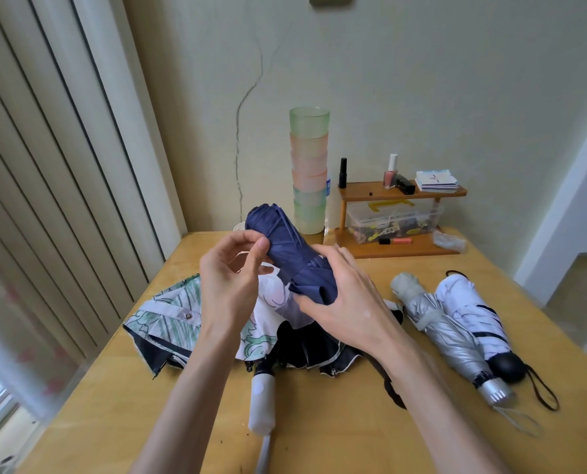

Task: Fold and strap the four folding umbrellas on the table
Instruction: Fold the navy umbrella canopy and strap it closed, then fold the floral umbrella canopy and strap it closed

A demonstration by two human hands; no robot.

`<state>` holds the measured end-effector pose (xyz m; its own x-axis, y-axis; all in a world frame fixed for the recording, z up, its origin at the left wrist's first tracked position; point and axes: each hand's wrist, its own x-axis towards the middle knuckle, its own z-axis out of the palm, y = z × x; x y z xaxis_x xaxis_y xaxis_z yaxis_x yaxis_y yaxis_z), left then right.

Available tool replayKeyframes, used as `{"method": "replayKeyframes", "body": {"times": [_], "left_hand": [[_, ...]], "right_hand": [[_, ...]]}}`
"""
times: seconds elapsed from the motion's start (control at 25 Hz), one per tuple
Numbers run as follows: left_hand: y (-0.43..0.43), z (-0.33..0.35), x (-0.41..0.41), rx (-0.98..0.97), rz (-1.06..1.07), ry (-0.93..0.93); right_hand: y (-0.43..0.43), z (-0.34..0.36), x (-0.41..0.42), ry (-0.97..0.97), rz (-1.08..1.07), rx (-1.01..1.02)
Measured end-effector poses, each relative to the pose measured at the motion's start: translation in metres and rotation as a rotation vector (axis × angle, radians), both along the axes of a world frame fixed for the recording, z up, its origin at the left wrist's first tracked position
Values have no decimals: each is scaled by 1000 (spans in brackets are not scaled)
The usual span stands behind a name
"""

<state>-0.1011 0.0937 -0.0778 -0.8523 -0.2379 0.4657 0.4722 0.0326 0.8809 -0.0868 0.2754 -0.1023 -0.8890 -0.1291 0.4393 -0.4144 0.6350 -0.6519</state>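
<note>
A rolled navy blue umbrella (285, 248) is held up above the table, tilted, its tip toward the far left. My right hand (343, 295) wraps its lower part, where a strap band circles it. My left hand (230, 278) pinches the fabric at its left side with thumb and fingers. Under my hands lies an unfolded white umbrella with a green leaf print (172, 319), black inside, its white handle (263, 401) pointing toward me. At the right a folded silver umbrella (452, 333) and a folded white umbrella with black stripes (473, 306) lie side by side.
A yellow wooden table (319, 422) fills the view. At its back stand a stack of pastel plastic cups (309, 176) and a small wooden shelf (401, 193) with bottles, cards and a clear box. A radiator-like panel is at the left.
</note>
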Motion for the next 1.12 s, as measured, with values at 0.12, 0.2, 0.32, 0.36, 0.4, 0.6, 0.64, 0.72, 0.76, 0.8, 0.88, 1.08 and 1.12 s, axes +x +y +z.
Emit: {"method": "replayKeyframes", "body": {"times": [0.12, 0.2, 0.32, 0.36, 0.4, 0.6, 0.64, 0.72, 0.76, 0.8, 0.88, 1.08, 1.12], "left_hand": [[1, -9, -5, -59, 26, -20], [0, -18, -10, -127, 13, -55], [-7, -28, -12, -306, 46, -118], [-10, -28, -12, -353, 68, -135], [-16, -28, -11, -394, 100, -144], [-51, -39, -10, -631, 268, -238], [-58, -43, -9, -684, 266, -279], [-71, -48, -5, -774, 244, -356], [-79, -49, -6, -794, 241, -377], [-87, -47, -8, -807, 262, -399], [-106, -44, -18, -860, 338, -490], [-126, -57, -31, -896, 117, -784], [-123, -60, -29, -856, 87, -794]], "right_hand": [[0, -3, 0, -60, -31, -31], [6, -4, -1, -102, -104, -45], [27, -3, 1, -175, -312, -58], [37, -2, 3, -175, -401, -41], [48, -1, 6, -165, -486, -22], [93, -19, 7, -328, -672, 158], [92, -26, 7, -377, -665, 209], [83, -36, 8, -430, -666, 371], [78, -38, 9, -413, -682, 483], [75, -37, 9, -340, -709, 567], [67, -30, 6, -87, -699, 509], [10, -6, -11, -506, -153, -119], [-2, -8, -15, -622, -104, -145]]}}
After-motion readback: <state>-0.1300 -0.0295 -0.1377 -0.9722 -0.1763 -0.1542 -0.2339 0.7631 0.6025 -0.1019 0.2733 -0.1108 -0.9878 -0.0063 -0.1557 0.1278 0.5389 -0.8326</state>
